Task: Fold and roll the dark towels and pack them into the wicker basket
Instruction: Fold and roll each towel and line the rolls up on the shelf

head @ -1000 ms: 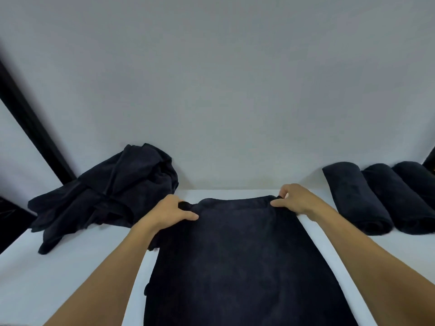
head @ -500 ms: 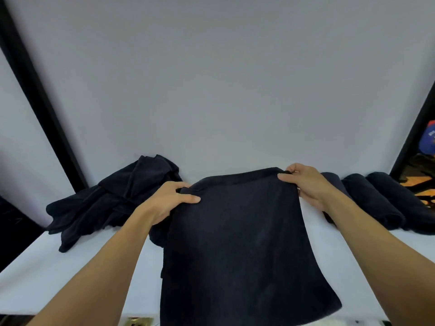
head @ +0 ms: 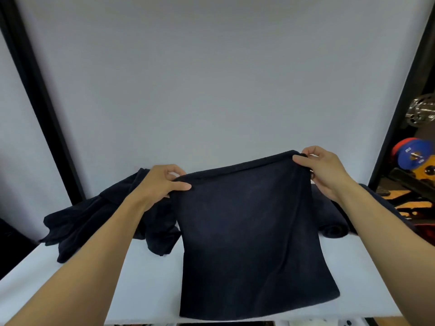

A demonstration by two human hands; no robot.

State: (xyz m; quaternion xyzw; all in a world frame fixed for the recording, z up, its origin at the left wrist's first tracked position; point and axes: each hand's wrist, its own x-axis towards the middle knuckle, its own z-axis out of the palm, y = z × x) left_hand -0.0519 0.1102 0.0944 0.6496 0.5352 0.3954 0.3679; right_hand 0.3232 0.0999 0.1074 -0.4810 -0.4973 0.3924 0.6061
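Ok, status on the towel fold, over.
Left hand, right hand pinch dark towel by top corners. Lower edge on white table. Nothing in the way.

Dark towel hangs from its top corners; crumpled towels lie left, a rolled towel right.

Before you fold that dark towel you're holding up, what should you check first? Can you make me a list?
1. Left hand pinches the towel at a top corner: ok.
2. Right hand pinches the other top corner: ok.
3. Top edge level: not ok, the right corner sits higher.
4. Towel free of the loose pile and the rolled towel: cannot tell, it overlaps both in this view.
5. Lower end rests on the table: ok.
6. Wicker basket ready: cannot tell, it is not in view.
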